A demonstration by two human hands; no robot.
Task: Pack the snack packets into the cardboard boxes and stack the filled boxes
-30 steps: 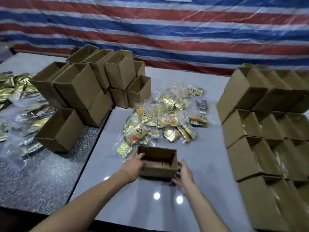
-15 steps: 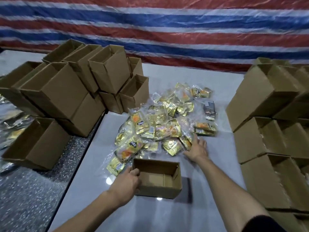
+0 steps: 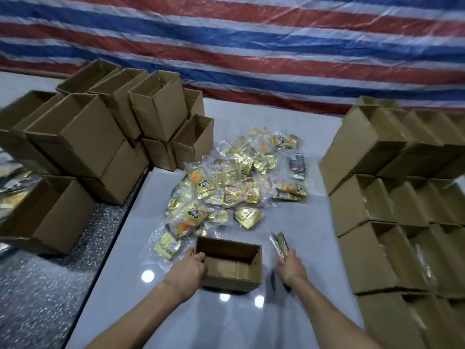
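Observation:
An open cardboard box (image 3: 232,279) stands on the white table in front of me, with nothing visible inside it. My left hand (image 3: 187,272) grips its left wall. To the right of the box, my right hand (image 3: 290,268) holds a gold snack packet (image 3: 279,244) upright just above the table; it is blurred. Behind the box lies a loose pile of gold snack packets (image 3: 234,185) in clear wrap.
Empty open boxes (image 3: 75,142) are stacked at the left, one more (image 3: 47,217) on a speckled grey surface. Rows of boxes lying on their sides (image 3: 392,210) are stacked at the right. A striped tarp (image 3: 251,46) hangs behind the white table (image 3: 151,311).
My right hand reached into the pile, took a packet and came back beside the box. My left hand stayed on the box's left wall.

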